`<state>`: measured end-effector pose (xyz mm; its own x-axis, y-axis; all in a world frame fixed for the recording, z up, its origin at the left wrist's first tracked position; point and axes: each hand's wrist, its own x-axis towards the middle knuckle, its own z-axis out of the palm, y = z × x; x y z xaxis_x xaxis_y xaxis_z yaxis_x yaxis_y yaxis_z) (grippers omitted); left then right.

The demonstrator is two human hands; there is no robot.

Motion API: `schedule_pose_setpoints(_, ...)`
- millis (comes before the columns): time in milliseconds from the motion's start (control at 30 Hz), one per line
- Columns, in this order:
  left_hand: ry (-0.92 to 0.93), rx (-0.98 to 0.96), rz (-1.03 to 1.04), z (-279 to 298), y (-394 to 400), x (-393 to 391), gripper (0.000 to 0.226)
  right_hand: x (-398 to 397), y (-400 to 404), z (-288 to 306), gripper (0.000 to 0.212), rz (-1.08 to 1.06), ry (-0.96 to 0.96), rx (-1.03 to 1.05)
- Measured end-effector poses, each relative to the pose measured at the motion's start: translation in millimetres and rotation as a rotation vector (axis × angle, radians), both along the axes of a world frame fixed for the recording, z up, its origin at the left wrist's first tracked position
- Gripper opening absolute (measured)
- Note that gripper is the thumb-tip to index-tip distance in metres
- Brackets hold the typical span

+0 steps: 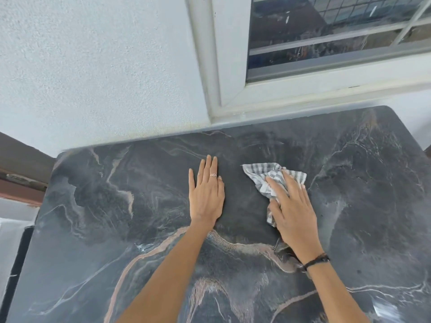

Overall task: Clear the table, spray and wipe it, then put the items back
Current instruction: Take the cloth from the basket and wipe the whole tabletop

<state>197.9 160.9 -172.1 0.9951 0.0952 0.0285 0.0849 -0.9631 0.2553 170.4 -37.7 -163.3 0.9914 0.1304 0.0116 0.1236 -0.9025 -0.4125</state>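
The dark marble table (116,217) with pale and pink veins fills the lower part of the head view. A grey-and-white checked cloth (261,173) lies crumpled near the table's middle, toward the far edge. My right hand (291,206) presses flat on the near part of the cloth, fingers spread over it. My left hand (206,192) rests flat on the bare marble to the left of the cloth, fingers together, a ring on one finger. Faint curved smears show on the surface beyond the cloth.
The table's far edge meets a white textured wall (93,78) and a white-framed window (326,54) at the upper right. A brown ledge (21,173) sits beyond the table's left edge.
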Motion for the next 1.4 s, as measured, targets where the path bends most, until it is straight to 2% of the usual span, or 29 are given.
schedule_pose_setpoints(167,0.001,-0.135,0.027,4.0,-0.6,0.5,0.067,68.5,1.6,-1.1,0.043,-0.277,-0.073,0.028)
schedule_pose_setpoints(233,0.003,-0.157,0.030,5.0,-0.6,-0.1,0.069,92.1,28.7,1.1,0.045,-0.296,-0.052,0.035)
schedule_pose_setpoints(400,-0.005,-0.259,0.024,5.5,1.8,-2.6,0.070,66.8,91.6,2.2,0.047,-0.001,-0.062,0.038)
schedule_pose_setpoints(500,-0.012,-0.295,0.016,5.6,3.0,-3.2,0.068,23.3,74.2,2.2,0.049,0.158,-0.032,0.013)
schedule_pose_setpoints(567,-0.020,-0.321,0.024,6.9,2.2,-2.5,0.068,8.2,44.3,2.6,0.050,0.175,0.015,-0.012)
schedule_pose_setpoints(667,-0.028,-0.340,0.033,8.2,1.3,-2.4,0.080,18.6,3.5,3.3,0.046,0.074,0.036,-0.014)
schedule_pose_setpoints(767,-0.027,-0.338,0.037,9.8,0.7,-1.8,0.083,63.5,-9.1,2.1,0.043,-0.096,-0.009,0.008)
schedule_pose_setpoints(867,-0.024,-0.359,0.040,13.5,0.1,-1.6,0.079,114.7,15.5,4.2,0.043,-0.265,-0.040,0.045)
schedule_pose_setpoints(933,-0.023,-0.386,0.038,14.9,0.4,-2.0,0.075,133.9,49.4,5.7,0.044,-0.281,-0.044,0.059)
schedule_pose_setpoints(1000,-0.034,-0.398,0.029,15.2,0.8,-2.0,0.072,136.3,91.4,5.5,0.044,-0.168,-0.064,0.065)
schedule_pose_setpoints(1100,-0.095,-0.481,0.050,13.3,1.7,-0.6,0.072,112.6,140.4,1.4,0.039,0.141,-0.069,0.036)
schedule_pose_setpoints(1167,-0.129,-0.601,0.080,12.5,2.8,-0.2,0.071,88.5,137.7,3.1,0.040,0.320,-0.059,0.024)
schedule_pose_setpoints(1233,-0.139,-0.629,0.076,13.4,3.5,-1.1,0.070,70.9,106.1,7.4,0.042,0.430,0.004,0.058)
schedule_pose_setpoints(1333,-0.108,-0.598,0.054,15.2,2.1,-1.9,0.071,60.1,43.5,11.3,0.044,0.445,0.070,0.088)
schedule_pose_setpoints(1400,-0.104,-0.616,0.059,16.4,2.7,-1.8,0.074,72.4,13.1,12.6,0.040,0.308,0.062,0.116)
